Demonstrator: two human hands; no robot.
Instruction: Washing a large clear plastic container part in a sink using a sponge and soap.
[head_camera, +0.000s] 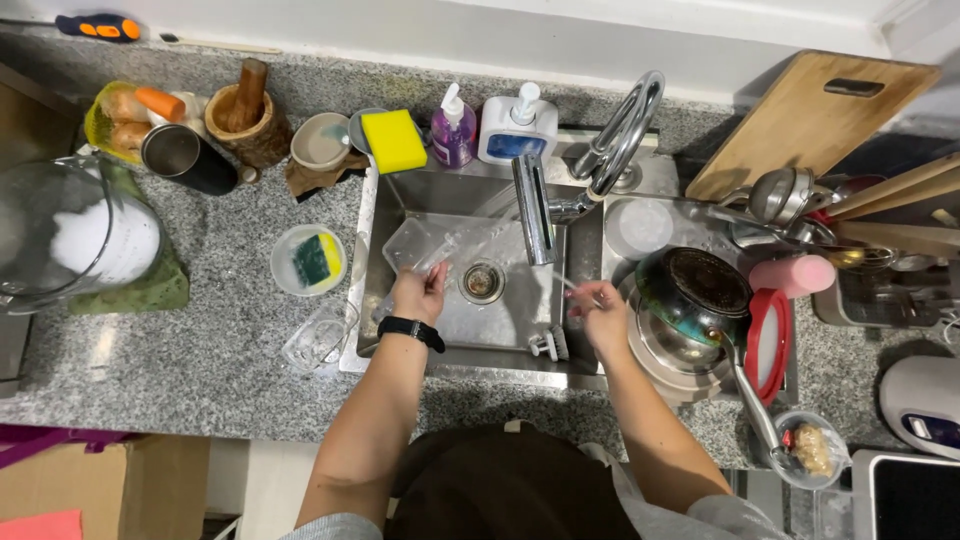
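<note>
My left hand (418, 295), with a black watch on the wrist, grips a clear plastic container (440, 245) inside the steel sink (500, 330), close to the drain (482, 282). My right hand (603, 308) is at the sink's right side and pinches a thin white stick-like thing (570, 284); I cannot tell what it is. The tap spout (533, 208) hangs over the sink between my hands. A small grey brush (551, 345) lies at the sink's front edge.
Left of the sink lie a bowl with a green-yellow sponge (312, 260) and a clear glass (318, 338). A yellow sponge (393, 141) and two soap pumps (455, 128) stand behind. Stacked pots and a pan (695, 295) crowd the right, with a cutting board (810, 120) leaning behind.
</note>
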